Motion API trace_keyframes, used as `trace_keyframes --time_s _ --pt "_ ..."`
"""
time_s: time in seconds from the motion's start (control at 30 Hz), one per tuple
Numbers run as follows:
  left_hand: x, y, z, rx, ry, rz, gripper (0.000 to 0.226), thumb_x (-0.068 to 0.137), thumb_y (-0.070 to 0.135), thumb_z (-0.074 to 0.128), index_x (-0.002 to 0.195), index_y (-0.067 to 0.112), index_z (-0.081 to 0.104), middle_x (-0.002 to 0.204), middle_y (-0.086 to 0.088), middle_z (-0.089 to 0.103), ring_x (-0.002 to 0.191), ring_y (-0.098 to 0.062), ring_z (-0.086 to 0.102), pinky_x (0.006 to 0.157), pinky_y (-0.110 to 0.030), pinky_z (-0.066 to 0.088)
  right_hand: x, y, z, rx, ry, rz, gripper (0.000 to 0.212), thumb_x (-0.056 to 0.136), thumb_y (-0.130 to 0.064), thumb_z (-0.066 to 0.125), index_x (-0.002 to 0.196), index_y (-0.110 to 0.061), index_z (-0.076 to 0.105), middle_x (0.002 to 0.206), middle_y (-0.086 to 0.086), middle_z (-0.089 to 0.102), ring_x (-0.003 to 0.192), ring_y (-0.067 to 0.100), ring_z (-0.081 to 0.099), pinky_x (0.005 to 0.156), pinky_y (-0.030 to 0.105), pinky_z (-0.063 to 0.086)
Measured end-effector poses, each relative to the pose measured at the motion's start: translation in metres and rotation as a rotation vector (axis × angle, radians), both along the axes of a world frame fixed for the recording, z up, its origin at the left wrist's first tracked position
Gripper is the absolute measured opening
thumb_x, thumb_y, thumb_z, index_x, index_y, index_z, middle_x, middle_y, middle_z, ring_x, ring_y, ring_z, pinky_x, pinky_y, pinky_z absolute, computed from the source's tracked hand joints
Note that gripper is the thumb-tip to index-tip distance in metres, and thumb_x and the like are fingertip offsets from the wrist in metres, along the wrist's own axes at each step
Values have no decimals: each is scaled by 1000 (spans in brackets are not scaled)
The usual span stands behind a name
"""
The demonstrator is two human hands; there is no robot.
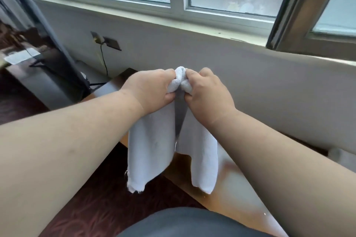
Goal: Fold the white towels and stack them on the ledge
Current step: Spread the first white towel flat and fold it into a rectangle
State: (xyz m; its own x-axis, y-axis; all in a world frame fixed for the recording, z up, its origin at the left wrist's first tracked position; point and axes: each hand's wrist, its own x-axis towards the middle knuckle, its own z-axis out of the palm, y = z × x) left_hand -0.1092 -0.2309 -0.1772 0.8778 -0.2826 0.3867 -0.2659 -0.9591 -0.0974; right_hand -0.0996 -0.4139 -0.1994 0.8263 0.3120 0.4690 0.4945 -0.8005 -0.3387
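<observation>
Hanging from both hands (bunched): towel (152, 146)

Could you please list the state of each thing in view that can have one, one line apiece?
white towel: held up, bunched at the top, two ends hanging, not yet folded flat.
left hand: grips the towel's top.
right hand: grips the towel's top beside the left.
ledge: no stacked towel visible on it.
wall plug: plugged in, cable hanging.
</observation>
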Motion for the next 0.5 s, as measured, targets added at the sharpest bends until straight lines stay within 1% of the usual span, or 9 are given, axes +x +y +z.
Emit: trace_keyframes --time_s 0.1,0.2,0.3,0.4,0.5 --pt "23 31 -15 8 57 70 29 82 42 54 83 26 30 73 10 38 64 -20 41 57 -31 32 30 37 -13 -30 47 37 36 84 -19 61 120 -22 56 89 0 38 76 24 42 54 31 34" --pt "46 58 -23 25 107 92 28 84 42 53 85 27 29 76 9 39 65 -20 41 58 -31 36 55 67 -21 -57 97 39 34 86 -20 60 120 -21 56 90 0 39 78 24 43 56 31 34" --pt "73 86 -27 42 144 66 29 84 40 55 85 27 29 76 8 39 64 -21 41 56 -31 33 77 92 -25 -78 138 27 36 87 -21 59 122 -22 54 91 -1 38 79 23 43 57 30 34" --pt "104 111 -33 66 186 23 32 83 38 57 82 27 28 73 10 35 63 -22 42 52 -30 26 96 114 -34 -90 175 -15 31 87 -24 60 118 -20 52 91 -1 38 79 22 44 59 31 35" --pt "140 135 -45 104 256 -33 32 86 39 56 81 28 26 70 10 32 65 -23 45 51 -30 26 112 132 -48 -71 239 -62 35 88 -29 60 121 -22 50 94 -1 40 83 21 44 64 31 36"
